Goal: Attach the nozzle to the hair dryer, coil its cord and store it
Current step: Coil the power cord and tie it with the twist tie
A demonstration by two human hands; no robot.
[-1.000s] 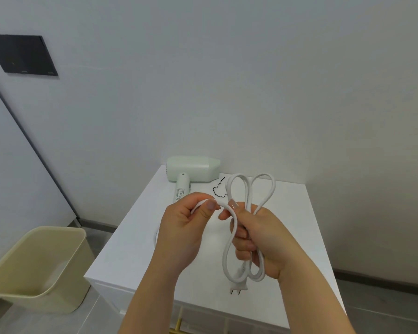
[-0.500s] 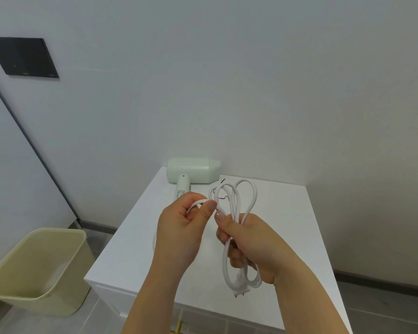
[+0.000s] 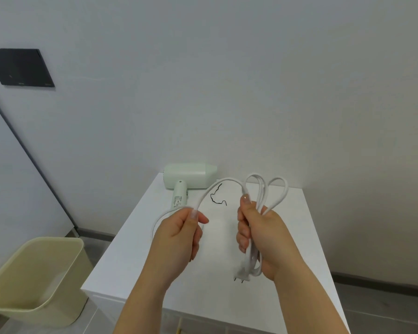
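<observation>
Single head-worn wide-angle view, looking forward and down, close over the white cabinet top (image 3: 287, 237), facing the wall (image 3: 227, 80)

My left hand (image 3: 179, 235) pinches with thumb and fingers, palm turned inward; my right hand (image 3: 261, 237) is fisted upright (thumb pointing up), forearms angled together.

The left hand (image 3: 179, 233) and right hand (image 3: 256, 233), touching half a second ago, have drawn apart — a fresh span of cord (image 3: 217, 189) now arches between them at frame centre.
</observation>
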